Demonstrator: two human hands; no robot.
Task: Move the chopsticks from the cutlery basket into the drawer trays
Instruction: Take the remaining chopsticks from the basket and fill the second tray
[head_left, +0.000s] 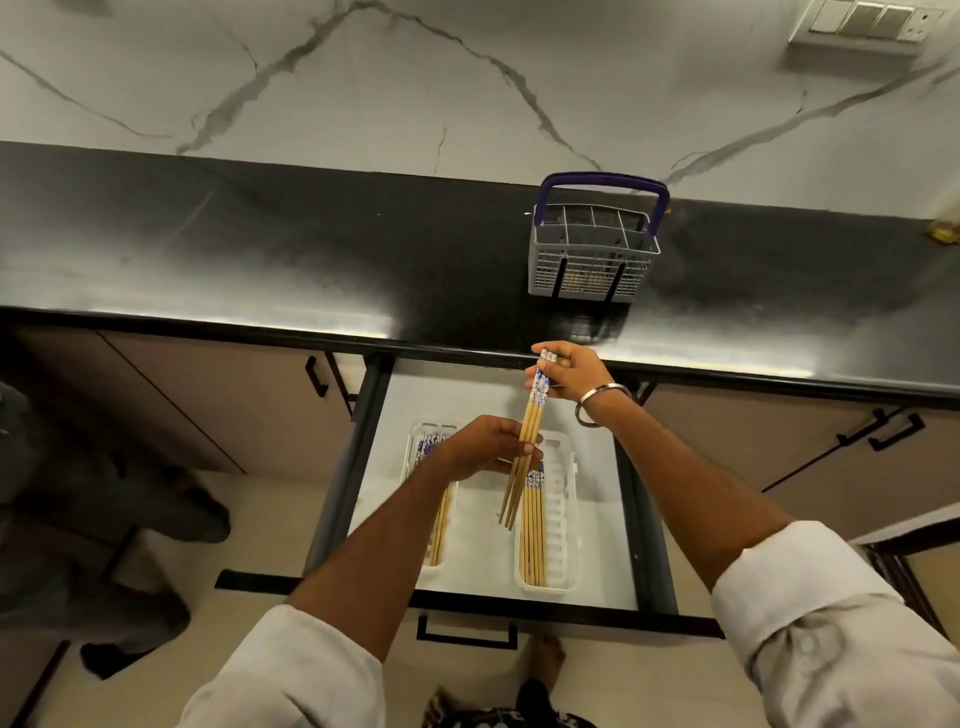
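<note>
Over the open drawer (483, 395), above its left tray (434, 564) and right tray (563, 519) of laid chopsticks, the left hand (480, 447) curls round a bundle of chopsticks (527, 436) whose patterned tops the right hand (569, 371) pinches, below the bench's front edge, with the basket (592, 254) behind.

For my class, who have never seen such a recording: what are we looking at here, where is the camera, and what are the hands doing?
There is no machine here: one camera worn on a person's head looks down at their own arms. The right hand pinches the patterned tops of a bundle of chopsticks, and the left hand grips it lower down, above an open drawer. Two white trays, left tray and right tray, already hold chopsticks. The cutlery basket stands on the black counter.
</note>
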